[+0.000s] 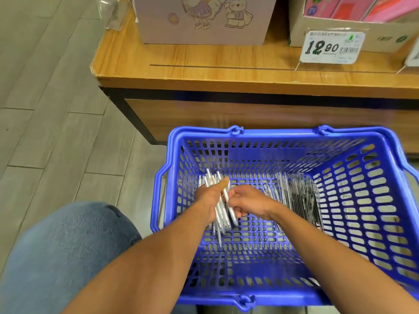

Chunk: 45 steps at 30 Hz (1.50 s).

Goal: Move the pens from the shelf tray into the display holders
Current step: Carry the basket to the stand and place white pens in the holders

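Both my hands reach down into a blue plastic basket (362, 200) on the floor. My left hand (209, 196) grips a bundle of white pens (221, 214), their tips sticking out above and below the fist. My right hand (247, 203) has its fingers curled round one white pen at the right side of that bundle. More pens (299, 198), clear with dark parts, lie loose on the basket's floor to the right. No display holders are in view.
A wooden shelf (204, 71) stands just behind the basket, carrying a lilac cartoon box (204, 19), a cardboard box of pink items (353, 10) and a 12.90 price tag (332, 47). My jeans-clad knee (63, 252) is at lower left. Grey tile floor lies to the left.
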Each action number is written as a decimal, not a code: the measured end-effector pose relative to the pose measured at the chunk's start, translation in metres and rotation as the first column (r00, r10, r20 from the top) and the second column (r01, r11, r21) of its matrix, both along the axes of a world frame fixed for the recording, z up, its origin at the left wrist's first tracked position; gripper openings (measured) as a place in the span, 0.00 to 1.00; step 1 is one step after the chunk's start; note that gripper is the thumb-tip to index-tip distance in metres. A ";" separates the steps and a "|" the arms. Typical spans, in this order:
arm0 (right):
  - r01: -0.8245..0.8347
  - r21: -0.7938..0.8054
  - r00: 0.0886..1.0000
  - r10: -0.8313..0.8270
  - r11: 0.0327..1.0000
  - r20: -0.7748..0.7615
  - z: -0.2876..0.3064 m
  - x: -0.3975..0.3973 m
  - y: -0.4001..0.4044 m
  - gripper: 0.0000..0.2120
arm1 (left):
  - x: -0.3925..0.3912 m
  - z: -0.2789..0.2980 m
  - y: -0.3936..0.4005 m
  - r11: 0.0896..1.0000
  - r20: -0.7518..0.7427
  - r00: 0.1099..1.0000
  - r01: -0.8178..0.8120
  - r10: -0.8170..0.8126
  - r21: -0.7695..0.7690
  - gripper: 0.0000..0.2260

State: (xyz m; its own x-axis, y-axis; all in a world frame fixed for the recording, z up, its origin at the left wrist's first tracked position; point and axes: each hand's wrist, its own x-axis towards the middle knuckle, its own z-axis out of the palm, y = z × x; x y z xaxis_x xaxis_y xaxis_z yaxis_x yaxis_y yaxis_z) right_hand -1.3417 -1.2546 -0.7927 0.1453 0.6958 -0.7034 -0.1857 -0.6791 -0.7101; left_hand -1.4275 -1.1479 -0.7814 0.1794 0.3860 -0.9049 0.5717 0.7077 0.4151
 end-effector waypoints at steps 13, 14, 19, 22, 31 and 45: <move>0.135 -0.089 0.991 -0.134 0.987 0.012 -0.028 0.006 0.012 0.02 | -0.008 -0.011 0.002 0.987 -0.110 0.993 0.058 -0.042 0.147 0.34; 0.161 -0.142 0.977 -0.137 0.977 0.166 -0.036 0.005 0.014 0.04 | -0.009 -0.011 0.002 0.987 -0.117 0.992 0.056 -0.038 0.149 0.34; 0.078 -0.397 0.849 0.148 0.914 0.507 -0.072 -0.015 0.029 0.06 | -0.008 -0.009 0.001 0.981 -0.138 0.989 0.076 -0.052 0.179 0.34; 0.074 -0.476 0.806 0.229 0.876 0.546 -0.081 -0.025 0.034 0.09 | -0.008 -0.008 0.001 0.976 -0.145 0.986 0.110 -0.083 0.186 0.36; 0.104 -0.358 0.894 0.070 0.928 0.442 -0.072 0.004 -0.002 0.16 | -0.009 -0.002 0.002 0.985 -0.112 0.988 0.118 -0.104 0.129 0.37; 0.153 0.126 0.976 -0.131 0.980 -0.172 -0.023 0.000 0.009 0.09 | -0.007 0.003 0.004 0.993 0.015 1.000 -0.009 0.007 0.115 0.45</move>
State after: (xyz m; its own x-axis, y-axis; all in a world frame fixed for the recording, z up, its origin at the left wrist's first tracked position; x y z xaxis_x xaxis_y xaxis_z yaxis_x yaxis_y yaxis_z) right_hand -1.3417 -1.2453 -0.8157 0.1417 0.7681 -0.6245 -0.3934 -0.5352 -0.7475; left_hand -1.4340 -1.1437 -0.7783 0.1889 0.4893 -0.8514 0.5594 0.6590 0.5028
